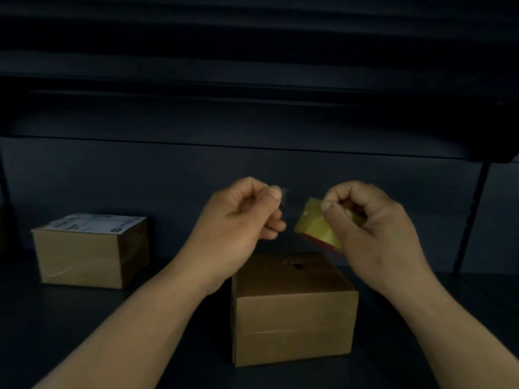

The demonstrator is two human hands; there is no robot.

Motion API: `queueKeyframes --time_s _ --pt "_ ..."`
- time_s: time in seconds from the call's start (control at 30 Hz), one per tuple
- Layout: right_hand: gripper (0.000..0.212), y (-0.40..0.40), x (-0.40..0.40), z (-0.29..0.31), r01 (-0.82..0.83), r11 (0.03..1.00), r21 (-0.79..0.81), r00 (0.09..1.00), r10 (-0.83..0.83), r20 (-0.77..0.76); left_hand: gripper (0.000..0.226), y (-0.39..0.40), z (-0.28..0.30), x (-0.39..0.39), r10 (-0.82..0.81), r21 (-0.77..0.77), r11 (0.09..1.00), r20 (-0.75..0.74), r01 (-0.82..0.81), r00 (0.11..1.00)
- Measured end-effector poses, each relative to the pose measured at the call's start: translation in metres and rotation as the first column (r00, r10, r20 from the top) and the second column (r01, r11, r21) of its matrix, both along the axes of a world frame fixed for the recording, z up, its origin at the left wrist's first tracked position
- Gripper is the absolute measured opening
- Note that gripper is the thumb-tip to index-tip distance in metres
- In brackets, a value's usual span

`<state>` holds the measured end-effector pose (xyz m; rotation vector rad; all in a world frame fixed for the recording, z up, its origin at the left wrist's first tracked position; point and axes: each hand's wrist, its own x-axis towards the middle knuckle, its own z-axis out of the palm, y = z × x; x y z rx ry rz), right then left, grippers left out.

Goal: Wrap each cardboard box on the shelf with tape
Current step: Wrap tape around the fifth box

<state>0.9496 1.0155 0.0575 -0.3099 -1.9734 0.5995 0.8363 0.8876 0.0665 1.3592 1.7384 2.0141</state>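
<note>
Below both hands sits a plain cardboard box (pixel 293 307) on the dark shelf (pixel 56 318), its top torn. Above it, the right hand (pixel 373 220) grips a yellowish tape roll (pixel 317 226); the left hand (pixel 241 217) pinches its thin, clear free end. That film looks flimsy and sticky, best held by its edge. Well left of the hands rests a labelled box (pixel 90 251).

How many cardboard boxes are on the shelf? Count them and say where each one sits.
2. One cardboard box stands front and centre below the hands; a labelled box sits further back on the left. Others may lie outside the view.
</note>
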Motion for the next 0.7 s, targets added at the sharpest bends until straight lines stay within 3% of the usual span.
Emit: queueKeyframes --time_s 0.23,0.7 --pt "0.013 -0.0021 -0.0009 -0.0031 -0.028 0.999 -0.025 1.000 0.028 -0.008 0.016 0.0018 -0.0037 -0.0054 0.009 0.083 0.996 0.078 -0.016 0.997" --pt "0.012 -0.0049 0.0016 -0.0047 -0.120 0.990 -0.075 0.992 0.117 -0.037 0.012 0.0000 0.0002 0.0003 0.032 0.034 0.999 0.074 -0.034 0.997"
